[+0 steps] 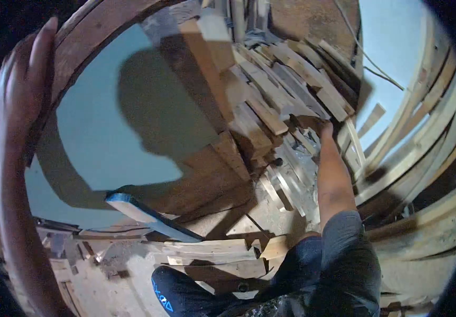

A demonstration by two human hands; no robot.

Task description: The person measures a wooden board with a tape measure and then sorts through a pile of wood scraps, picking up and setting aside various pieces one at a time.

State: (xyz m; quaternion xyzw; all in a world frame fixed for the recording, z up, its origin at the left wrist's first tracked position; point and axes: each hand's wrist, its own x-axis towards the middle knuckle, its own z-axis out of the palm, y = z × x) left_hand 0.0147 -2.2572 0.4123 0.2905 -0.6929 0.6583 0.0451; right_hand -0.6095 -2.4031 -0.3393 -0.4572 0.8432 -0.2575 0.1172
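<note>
At the upper left, my left hand [21,90] is closed over the edge of a long wooden beam [88,39], its thumb lying along the wood. My right arm stretches forward into a heap of cut wood pieces [262,79]. There my right hand [318,127] is bent in among the blocks, right beside a short wood block [333,103]. Shadow and wood hide its fingers, and I cannot tell whether they grip a piece.
A pale blue-green panel [90,100] carries a head's shadow. A blue-edged board [148,216] slants below it. Stacked planks [212,253] lie close to my knees. Long boards [423,132] line the right side. Small offcuts [278,193] litter the floor.
</note>
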